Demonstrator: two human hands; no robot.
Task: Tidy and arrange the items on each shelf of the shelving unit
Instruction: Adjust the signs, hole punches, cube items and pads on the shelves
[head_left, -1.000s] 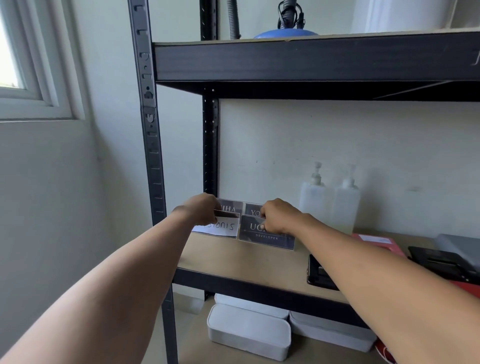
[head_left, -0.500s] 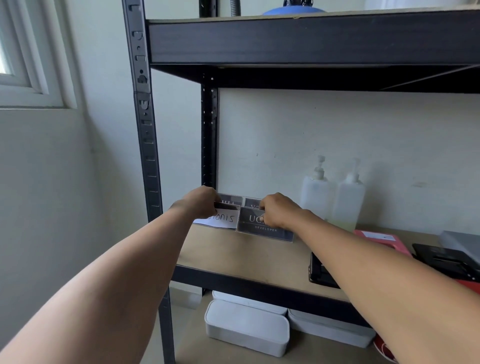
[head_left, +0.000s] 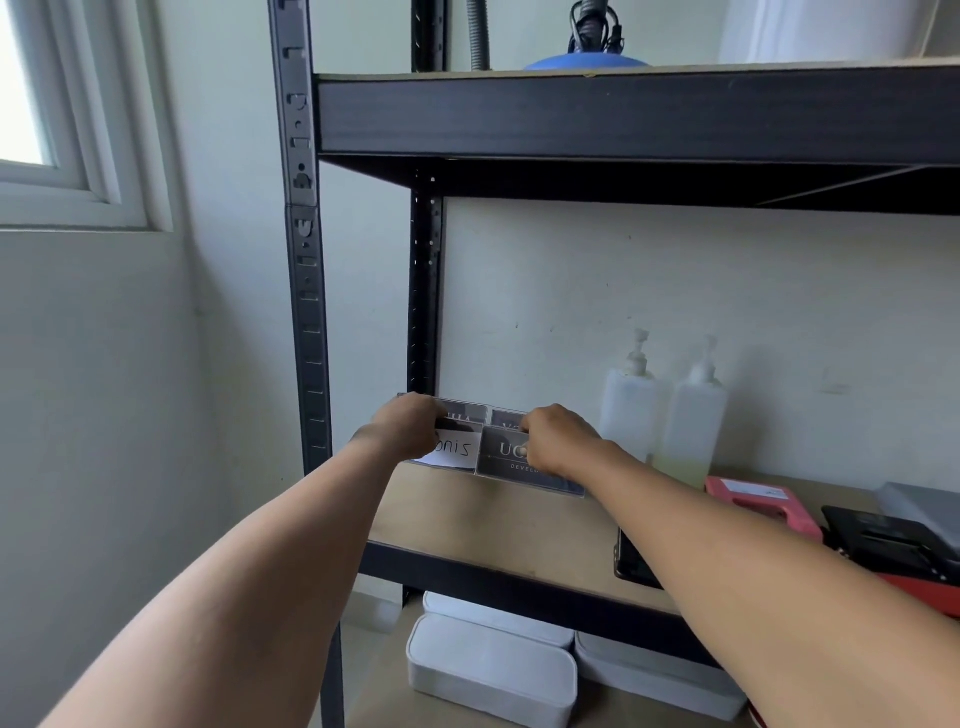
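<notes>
Several acrylic name plates stand at the back left of the middle shelf (head_left: 498, 525). A white handwritten plate (head_left: 460, 449) is pinched at its top by my left hand (head_left: 410, 428). Beside it stands a dark grey plate (head_left: 506, 457) with pale lettering, and my right hand (head_left: 558, 441) grips its top edge. Two more dark plates (head_left: 467, 413) stand behind them against the wall, partly hidden by my hands.
Two translucent pump bottles (head_left: 631, 402) stand right of the plates. A pink box (head_left: 758, 506), a black device (head_left: 883, 540) and a grey case (head_left: 924, 506) lie further right. White lidded bins (head_left: 491, 670) sit on the shelf below. A blue lamp base (head_left: 587, 61) rests on the top shelf.
Both hands stay on the front plates, with only a slight shift. The view dipped and then rose again.
</notes>
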